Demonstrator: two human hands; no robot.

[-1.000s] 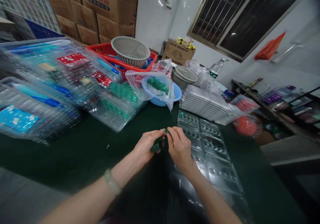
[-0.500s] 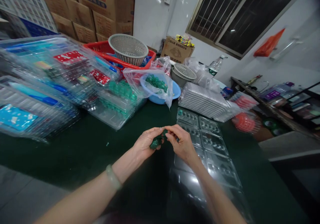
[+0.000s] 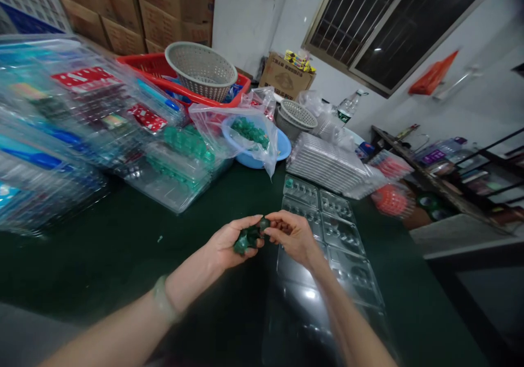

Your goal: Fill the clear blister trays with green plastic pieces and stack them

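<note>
Left hand (image 3: 223, 245) curled around dark green pieces (image 3: 243, 241) above the tabletop (image 3: 135, 263), right hand (image 3: 298, 240) nearly closed, fingertips pinching the end piece (image 3: 262, 224); a loosened left grip could spill them.

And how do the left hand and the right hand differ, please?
The left hand cups several green pieces; the right hand only pinches at one. The left wears a pale bangle at the wrist; the right wears none. Both touch the green pieces.
</note>
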